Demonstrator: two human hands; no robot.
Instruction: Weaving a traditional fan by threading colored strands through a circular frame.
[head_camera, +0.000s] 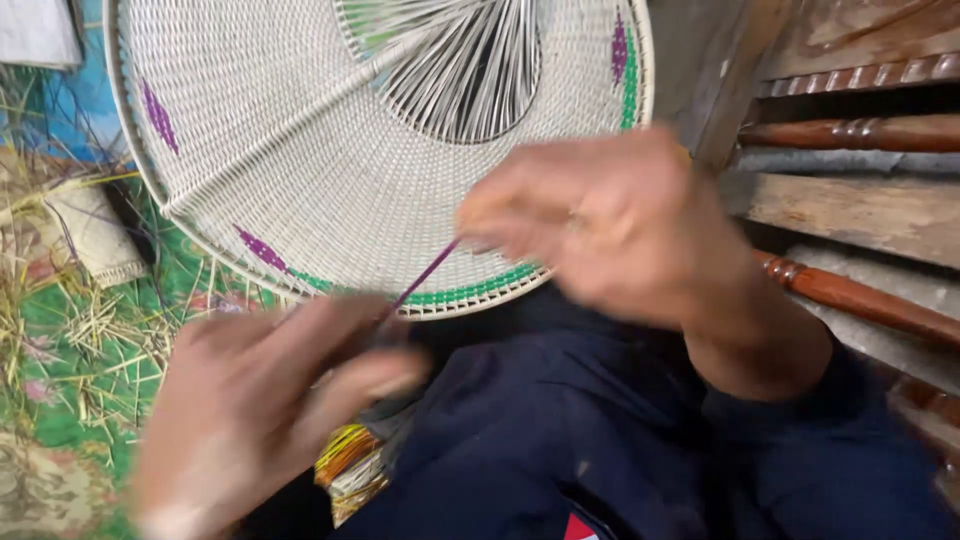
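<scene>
Purple strip (425, 275) runs at center of frame, betw. both hands. Left hand (265, 400), lower left, pinches its low end; right hand (600, 220), center-right, fingers closed on the top end, over the white woven basket (300, 150) rim. Both blurred.

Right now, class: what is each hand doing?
Left hand: closed, pinching the purple strand.
Right hand: closed on the strand's other end, at the woven tray rim.

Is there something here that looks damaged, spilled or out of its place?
Loose straw lies scattered over the green cloth at the left. The woven disc looks intact, only unfinished: bare spokes fan out at its centre. A purple strand runs between both hands.
</scene>
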